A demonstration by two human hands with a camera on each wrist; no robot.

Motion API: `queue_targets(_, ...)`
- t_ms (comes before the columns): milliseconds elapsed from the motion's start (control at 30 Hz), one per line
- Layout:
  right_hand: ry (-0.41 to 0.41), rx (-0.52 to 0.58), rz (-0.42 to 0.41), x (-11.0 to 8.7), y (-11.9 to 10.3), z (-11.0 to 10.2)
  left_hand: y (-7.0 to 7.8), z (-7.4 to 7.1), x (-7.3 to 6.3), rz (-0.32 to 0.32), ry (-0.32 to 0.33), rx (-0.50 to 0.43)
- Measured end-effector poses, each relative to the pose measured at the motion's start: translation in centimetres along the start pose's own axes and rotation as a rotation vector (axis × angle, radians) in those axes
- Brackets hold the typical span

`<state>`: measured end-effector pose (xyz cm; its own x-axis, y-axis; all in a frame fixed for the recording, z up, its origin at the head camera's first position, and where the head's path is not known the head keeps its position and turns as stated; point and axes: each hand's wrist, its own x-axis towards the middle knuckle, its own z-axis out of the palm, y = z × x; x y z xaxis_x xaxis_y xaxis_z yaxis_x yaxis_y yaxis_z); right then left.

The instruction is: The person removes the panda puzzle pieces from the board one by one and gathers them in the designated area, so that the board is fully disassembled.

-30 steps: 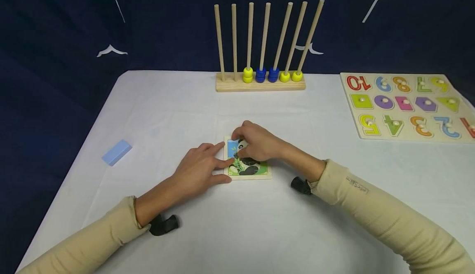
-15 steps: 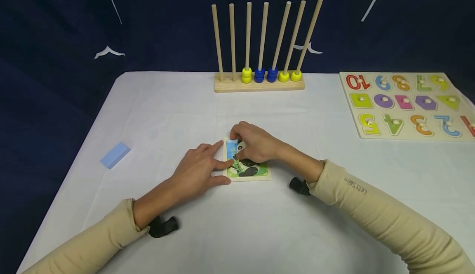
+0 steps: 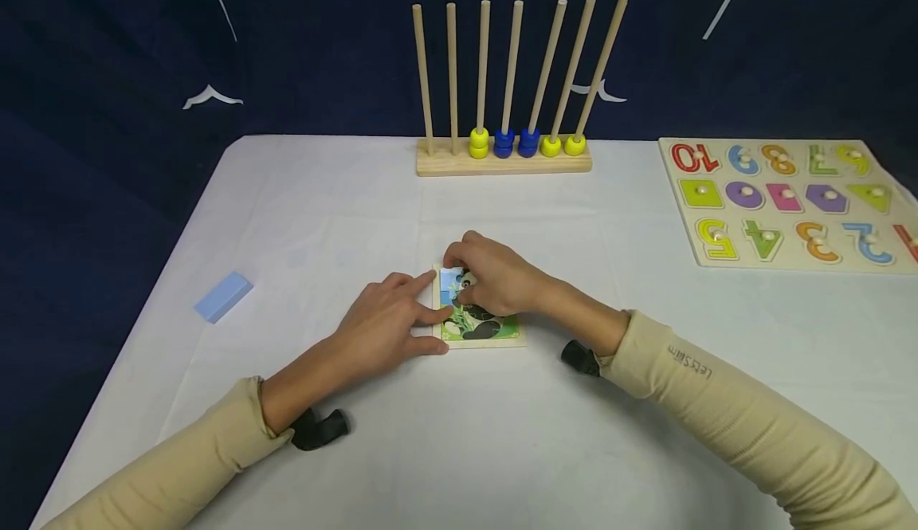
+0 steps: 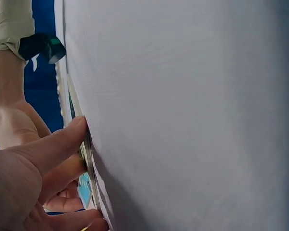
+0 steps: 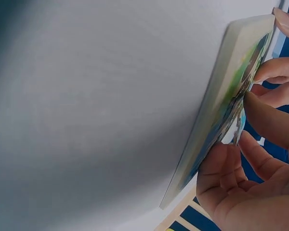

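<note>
A small panda jigsaw puzzle in a pale wooden tray lies on the white table. My left hand is spread at its left side, with straight fingers touching the frame and the picture. My right hand reaches over the upper part, thumb and fingers bent down onto the picture. In the right wrist view, a thin puzzle piece tilts up from the tray between the right thumb and fingers. Part of the panda is hidden under the right hand.
A light blue block lies at the left. Behind the puzzle stands a wooden peg rack with yellow and blue beads. A number and shape peg board lies at the right. Dark cloth hangs behind the table.
The blue upper-left part of the picture now shows a break, with a piece tipped up under the right fingers. Both hands have stayed almost in place.
</note>
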<state>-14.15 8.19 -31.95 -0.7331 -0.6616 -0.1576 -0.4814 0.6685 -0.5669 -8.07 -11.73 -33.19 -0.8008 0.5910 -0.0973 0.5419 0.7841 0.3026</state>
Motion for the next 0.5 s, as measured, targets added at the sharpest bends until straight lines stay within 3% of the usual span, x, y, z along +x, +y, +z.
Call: queue_targets(500,0.026,-0.027,0.015,-0.03,0.0,0.07,-0.5,0.18,0.01,-0.005,0.045,-0.08)
